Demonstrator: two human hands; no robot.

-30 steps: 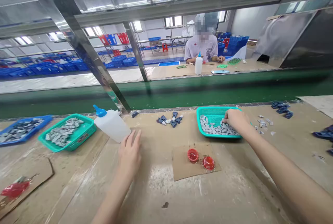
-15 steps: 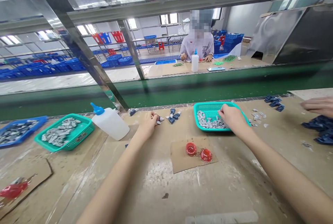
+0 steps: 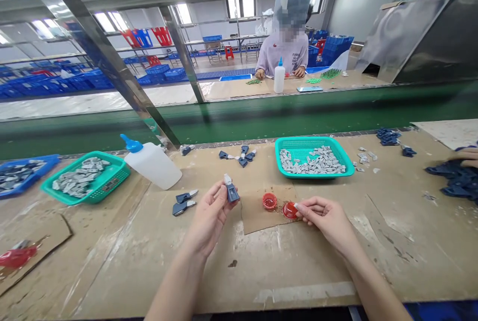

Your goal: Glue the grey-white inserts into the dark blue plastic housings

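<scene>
Here's the dark blue piece, pale tip up, in the left hand's grip above the table; the right hand pinches a small pale piece by a red cup. Those two aren't joined. Two similar blue pieces lie near the bottle; the green basket holds plenty more pale ones.

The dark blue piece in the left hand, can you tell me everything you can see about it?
The dark blue piece is small and looks like hard plastic. A narrow pale tip sticks out of its top end, and its wider body has a small opening facing the camera. It is tilted, tip up and slightly to the left in the picture. The left hand grips it near the left edge of the cardboard. Its back is hidden.
</scene>
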